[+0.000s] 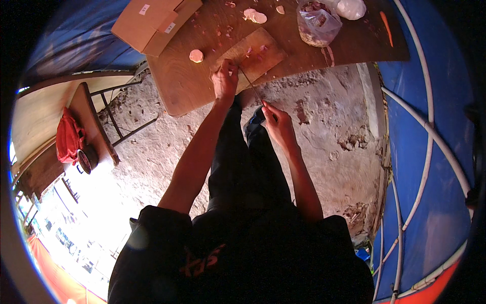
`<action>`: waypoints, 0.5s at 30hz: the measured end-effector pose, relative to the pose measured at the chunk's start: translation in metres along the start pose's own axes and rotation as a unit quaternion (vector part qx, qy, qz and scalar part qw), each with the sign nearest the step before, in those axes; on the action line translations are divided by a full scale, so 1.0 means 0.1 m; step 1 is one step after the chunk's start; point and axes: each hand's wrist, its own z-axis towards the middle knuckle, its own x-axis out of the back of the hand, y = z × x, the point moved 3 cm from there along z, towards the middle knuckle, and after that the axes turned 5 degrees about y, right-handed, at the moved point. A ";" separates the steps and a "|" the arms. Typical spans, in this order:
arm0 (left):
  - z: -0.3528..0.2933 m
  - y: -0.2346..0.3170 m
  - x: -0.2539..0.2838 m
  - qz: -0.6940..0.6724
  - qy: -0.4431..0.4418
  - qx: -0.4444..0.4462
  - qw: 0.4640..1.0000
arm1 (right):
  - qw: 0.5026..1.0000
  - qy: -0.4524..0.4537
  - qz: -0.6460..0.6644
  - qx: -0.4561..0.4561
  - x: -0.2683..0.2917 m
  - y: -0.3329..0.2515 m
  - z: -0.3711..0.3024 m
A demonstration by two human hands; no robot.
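My right hand point(279, 125) is closed around the handle of a thin-bladed knife point(249, 82), just off the near edge of the table. The blade slants up and left, its far end over the near part of a wooden cutting board point(269, 62). At the board's left side, my left hand point(225, 80) has its fingers bent together by the blade; whatever they grip is hidden. Small pinkish-purple bits point(263, 48) lie on the board. Left of it, on the tabletop, is a pale round slice point(196, 55).
The brown wooden table point(177, 86) carries a cardboard box point(147, 25), several pale slices point(254, 16), a clear plastic bag point(319, 25) of chopped-looking pieces, a white bag point(351, 8) and a carrot point(387, 29). A red bag point(70, 137) hangs left; pale pipes point(428, 101) cross a blue tarp.
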 end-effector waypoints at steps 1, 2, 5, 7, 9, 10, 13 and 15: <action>0.00 0.01 0.00 0.000 -0.006 -0.007 1.000 | 1.000 0.004 -0.006 0.014 0.01 -0.03 0.00; 0.00 0.01 0.00 0.000 -0.012 -0.013 1.000 | 1.000 0.006 -0.013 0.027 0.03 -0.07 0.00; -0.01 0.01 0.01 0.040 -0.035 -0.025 0.998 | 0.998 0.017 -0.049 0.046 0.05 -0.14 -0.02; -0.01 0.00 0.01 0.049 -0.044 -0.034 0.997 | 0.998 0.015 -0.059 0.035 0.04 -0.17 -0.02; 0.00 -0.02 0.01 0.033 -0.052 -0.042 0.997 | 0.997 0.020 -0.067 0.027 0.01 -0.19 -0.03; 0.00 -0.02 0.02 0.044 -0.053 -0.060 0.996 | 0.997 0.025 -0.070 0.027 -0.01 -0.20 -0.02; 0.00 -0.04 0.02 0.069 -0.061 -0.091 0.992 | 0.998 0.032 -0.050 0.013 -0.10 -0.18 0.05; -0.03 -0.05 0.03 0.073 -0.074 -0.087 0.991 | 0.998 0.037 -0.038 0.021 -0.15 -0.14 0.10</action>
